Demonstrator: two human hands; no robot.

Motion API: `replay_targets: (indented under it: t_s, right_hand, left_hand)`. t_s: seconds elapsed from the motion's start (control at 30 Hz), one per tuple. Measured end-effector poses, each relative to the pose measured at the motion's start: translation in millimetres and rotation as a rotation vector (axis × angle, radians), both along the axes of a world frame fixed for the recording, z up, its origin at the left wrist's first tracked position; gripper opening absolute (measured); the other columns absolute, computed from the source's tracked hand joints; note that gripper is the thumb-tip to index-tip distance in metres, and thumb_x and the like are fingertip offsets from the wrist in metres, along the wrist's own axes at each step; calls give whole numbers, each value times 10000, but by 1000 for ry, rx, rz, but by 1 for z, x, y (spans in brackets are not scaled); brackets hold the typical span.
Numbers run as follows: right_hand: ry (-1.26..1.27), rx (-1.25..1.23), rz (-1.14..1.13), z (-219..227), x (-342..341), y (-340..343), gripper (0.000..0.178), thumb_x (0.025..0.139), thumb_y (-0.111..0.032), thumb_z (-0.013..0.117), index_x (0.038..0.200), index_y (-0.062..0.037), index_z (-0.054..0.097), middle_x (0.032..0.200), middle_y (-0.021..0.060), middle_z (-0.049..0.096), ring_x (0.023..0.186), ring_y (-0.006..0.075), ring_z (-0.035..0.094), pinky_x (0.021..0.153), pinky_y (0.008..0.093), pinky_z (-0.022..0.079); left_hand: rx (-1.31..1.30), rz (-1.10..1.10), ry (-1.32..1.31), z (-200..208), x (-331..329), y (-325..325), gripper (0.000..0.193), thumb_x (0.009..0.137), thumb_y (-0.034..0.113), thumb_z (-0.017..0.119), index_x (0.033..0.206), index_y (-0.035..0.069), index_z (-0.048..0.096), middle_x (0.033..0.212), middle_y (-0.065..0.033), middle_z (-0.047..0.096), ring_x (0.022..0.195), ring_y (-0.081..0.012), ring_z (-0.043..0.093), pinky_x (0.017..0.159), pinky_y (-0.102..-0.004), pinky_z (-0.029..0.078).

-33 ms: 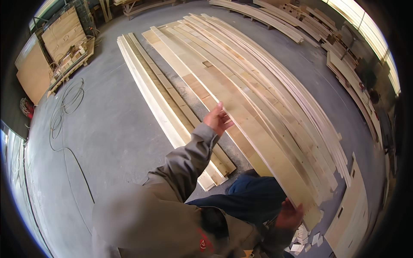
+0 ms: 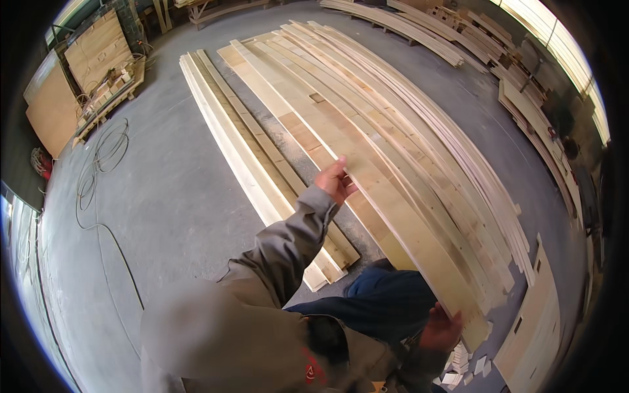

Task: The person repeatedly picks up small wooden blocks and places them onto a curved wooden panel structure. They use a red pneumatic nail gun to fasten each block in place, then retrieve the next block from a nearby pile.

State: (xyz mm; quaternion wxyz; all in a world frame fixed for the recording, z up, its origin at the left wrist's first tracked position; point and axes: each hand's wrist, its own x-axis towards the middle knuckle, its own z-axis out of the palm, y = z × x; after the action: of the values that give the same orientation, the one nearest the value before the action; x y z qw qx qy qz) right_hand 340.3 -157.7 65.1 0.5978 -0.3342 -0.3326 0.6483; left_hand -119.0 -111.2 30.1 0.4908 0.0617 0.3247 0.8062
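A long pale wooden board (image 2: 401, 208) lies along the left part of a wide spread of boards, its near end close to me. My left hand (image 2: 336, 180) is closed on its left edge, thumb on top and fingers curled underneath. Lower down, my right hand (image 2: 442, 327) grips the same board close to its near end; part of that hand is in shadow. Below the held board, another wooden board (image 2: 370, 219) shows along its left side. Several more long boards (image 2: 419, 150) lie side by side to the right.
Narrow planks (image 2: 252, 177) lie on the floor to the left. A black cable (image 2: 105, 226) loops across the grey floor. Small wood offcuts (image 2: 460, 360) are scattered by my right hand. A wide panel (image 2: 534, 321) lies at the right, and lumber stacks (image 2: 393, 26) stand at the back.
My left hand has shifted very slightly to the right at the board's edge. The right hand and the board look the same.
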Motion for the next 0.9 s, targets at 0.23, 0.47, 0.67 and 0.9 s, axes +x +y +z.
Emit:
replay_targets:
  t_s: [0.23, 0.47, 0.67, 0.9]
  right_hand:
    - [-201, -194, 700, 74, 9, -25, 679, 997, -498, 715, 1465, -24, 581, 1246, 226, 737, 995, 307, 768, 810, 396, 644]
    - [-1660, 952, -34, 141, 19, -5, 1049, 868, -732, 739, 1524, 45, 483, 1386, 272, 618, 1264, 441, 598, 1064, 511, 489]
    - [-1947, 810, 323, 106, -27, 39, 1083, 581, -385, 947, 1499, -19, 505, 1361, 225, 609, 1284, 472, 557, 1124, 567, 421]
    - [-1641, 834, 460, 64, -27, 64, 1038, 673, -361, 916, 1543, -33, 453, 1314, 259, 633, 1174, 470, 632, 963, 545, 535]
  left_hand:
    - [-171, 67, 24, -5, 7, 43, 157, 1020, 70, 671, 1150, -9, 631, 1124, -125, 714, 984, -262, 729, 863, -459, 655]
    - [-122, 89, -50, -18, 5, 35, 169, 973, 51, 716, 1127, 20, 653, 1029, -118, 743, 904, -264, 753, 747, -450, 672]
    - [-224, 54, 2, -4, 15, 17, 103, 962, 70, 740, 1021, 60, 657, 906, -61, 675, 754, -200, 668, 654, -389, 608]
    - [-193, 60, 48, -7, -2, 9, 132, 951, 63, 749, 1035, 47, 648, 919, -62, 682, 807, -219, 707, 676, -399, 617]
